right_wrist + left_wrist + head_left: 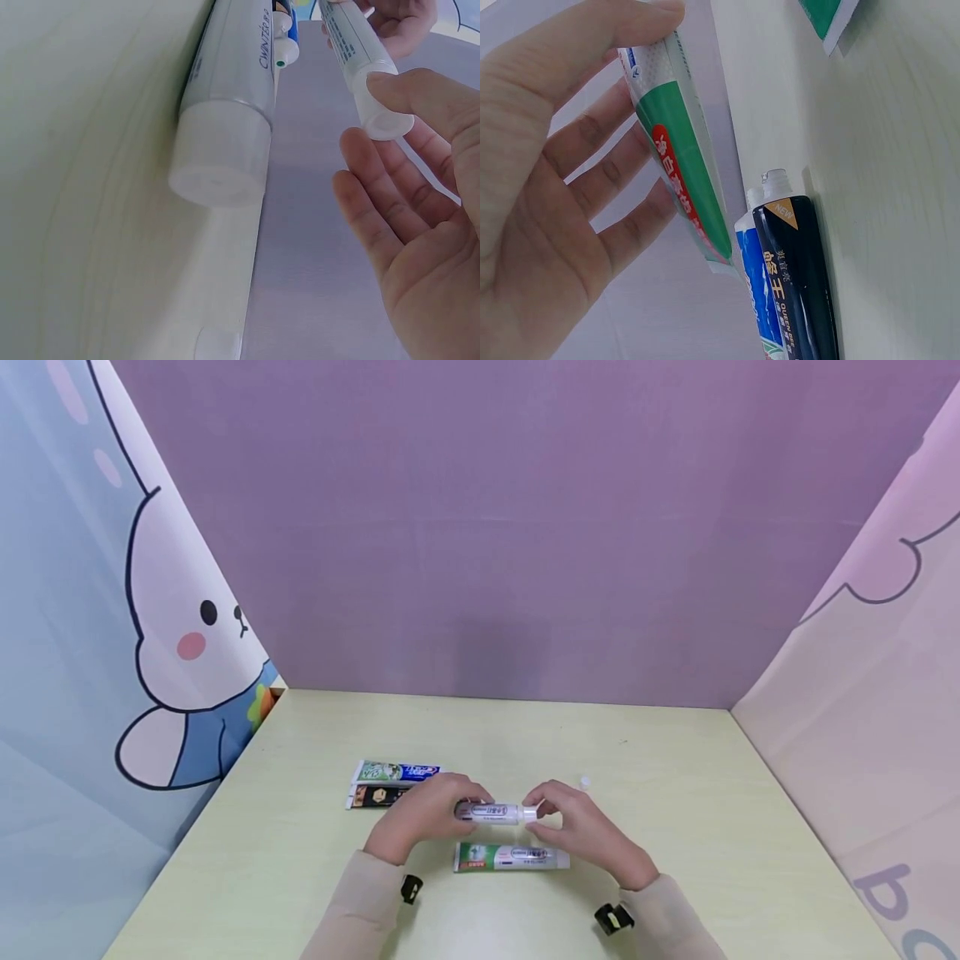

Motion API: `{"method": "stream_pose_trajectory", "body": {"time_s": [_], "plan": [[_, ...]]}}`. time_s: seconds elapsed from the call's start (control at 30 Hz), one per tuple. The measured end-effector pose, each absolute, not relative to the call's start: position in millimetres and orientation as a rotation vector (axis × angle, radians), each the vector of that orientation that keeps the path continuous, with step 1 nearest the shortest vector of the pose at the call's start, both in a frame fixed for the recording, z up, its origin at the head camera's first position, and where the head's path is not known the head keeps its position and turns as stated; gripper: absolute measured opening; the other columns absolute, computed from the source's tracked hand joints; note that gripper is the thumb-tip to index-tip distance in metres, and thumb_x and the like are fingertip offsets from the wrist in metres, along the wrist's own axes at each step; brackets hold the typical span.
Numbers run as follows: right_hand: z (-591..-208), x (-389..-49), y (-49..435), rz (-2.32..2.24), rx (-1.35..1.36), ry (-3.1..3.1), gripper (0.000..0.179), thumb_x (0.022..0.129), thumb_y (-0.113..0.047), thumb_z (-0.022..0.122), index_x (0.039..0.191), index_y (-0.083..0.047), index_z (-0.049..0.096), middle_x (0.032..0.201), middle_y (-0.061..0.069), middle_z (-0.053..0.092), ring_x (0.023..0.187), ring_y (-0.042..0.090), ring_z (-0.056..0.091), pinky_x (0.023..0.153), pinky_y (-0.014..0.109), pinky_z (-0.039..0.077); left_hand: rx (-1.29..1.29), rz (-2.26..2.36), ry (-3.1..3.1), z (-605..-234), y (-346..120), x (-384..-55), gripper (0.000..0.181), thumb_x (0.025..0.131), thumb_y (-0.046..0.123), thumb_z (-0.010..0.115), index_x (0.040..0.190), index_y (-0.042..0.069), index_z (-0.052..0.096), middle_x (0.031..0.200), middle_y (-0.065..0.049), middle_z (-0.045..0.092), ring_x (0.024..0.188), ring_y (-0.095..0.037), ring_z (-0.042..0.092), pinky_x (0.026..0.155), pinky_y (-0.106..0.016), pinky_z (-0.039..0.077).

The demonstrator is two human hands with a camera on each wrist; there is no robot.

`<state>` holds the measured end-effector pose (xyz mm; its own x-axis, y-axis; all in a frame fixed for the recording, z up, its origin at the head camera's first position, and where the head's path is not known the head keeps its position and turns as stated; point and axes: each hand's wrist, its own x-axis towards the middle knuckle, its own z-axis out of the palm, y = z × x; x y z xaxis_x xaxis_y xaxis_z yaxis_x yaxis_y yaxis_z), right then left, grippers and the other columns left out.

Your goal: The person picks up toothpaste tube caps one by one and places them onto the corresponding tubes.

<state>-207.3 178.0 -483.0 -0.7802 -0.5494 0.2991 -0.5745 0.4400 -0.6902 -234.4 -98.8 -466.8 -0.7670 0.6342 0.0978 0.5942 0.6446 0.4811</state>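
Observation:
Above the table, my left hand grips a white and green toothpaste tube between thumb and fingers. The thumb and fingers of my right hand pinch the white cap at the tube's other end. Below both hands, a similar capped toothpaste tube lies flat on the table. Beside my left hand lie a black toothpaste tube and a blue and green toothpaste tube, side by side. The black tube shows a bare nozzle in the left wrist view.
A small loose white cap lies on the pale wooden table, beyond my right hand. A purple panel stands along the back edge. Printed cloths hang at both sides.

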Motion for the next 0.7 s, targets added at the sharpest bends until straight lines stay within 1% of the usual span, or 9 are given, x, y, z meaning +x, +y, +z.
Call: {"method": "stream_pose_trajectory", "body": {"time_s": [0.17, 0.37, 0.57, 0.7], "plan": [[-484.4, -207.6, 176.6, 1.3, 1.035, -2.631, 0.024, 0.089, -0.012, 0.077, 0.11, -0.014, 0.064, 0.109, -0.004, 0.063, 0.091, 0.021, 0.064, 0.077, 0.036, 0.057, 1.048, 0.78, 2.772, -465.3, -98.5, -234.5, 0.036, 0.079, 0.014, 0.083, 0.113, 0.024, 0.076, 0.104, 0.015, 0.069, 0.089, -0.001, 0.059, 0.082, -0.026, 0.051], [-486.4, -208.0, 174.5, 1.298, 0.991, -2.663, 0.024, 0.09, -0.013, 0.076, 0.111, -0.016, 0.063, 0.109, -0.007, 0.061, 0.09, 0.012, 0.062, 0.079, 0.029, 0.055, 1.054, 0.778, 2.782, -465.3, -99.0, -234.2, 0.036, 0.08, 0.014, 0.083, 0.114, 0.024, 0.076, 0.103, 0.015, 0.069, 0.086, -0.001, 0.059, 0.079, -0.025, 0.051], [-487.1, -208.8, 172.9, 1.336, 0.964, -2.663, 0.025, 0.09, -0.011, 0.075, 0.112, -0.016, 0.063, 0.106, -0.007, 0.062, 0.088, 0.012, 0.063, 0.078, 0.032, 0.055, 1.077, 0.791, 2.788, -463.9, -99.0, -234.3, 0.035, 0.08, 0.013, 0.082, 0.113, 0.023, 0.076, 0.101, 0.014, 0.068, 0.084, -0.001, 0.058, 0.077, -0.024, 0.051], [-487.2, -209.2, 173.3, 1.366, 0.958, -2.688, 0.022, 0.094, -0.017, 0.071, 0.115, -0.017, 0.062, 0.104, -0.008, 0.062, 0.084, 0.013, 0.062, 0.073, 0.031, 0.055, 1.079, 0.794, 2.787, -463.2, -98.7, -234.6, 0.036, 0.08, 0.012, 0.083, 0.113, 0.023, 0.076, 0.101, 0.014, 0.068, 0.084, -0.001, 0.058, 0.078, -0.024, 0.051]]}}
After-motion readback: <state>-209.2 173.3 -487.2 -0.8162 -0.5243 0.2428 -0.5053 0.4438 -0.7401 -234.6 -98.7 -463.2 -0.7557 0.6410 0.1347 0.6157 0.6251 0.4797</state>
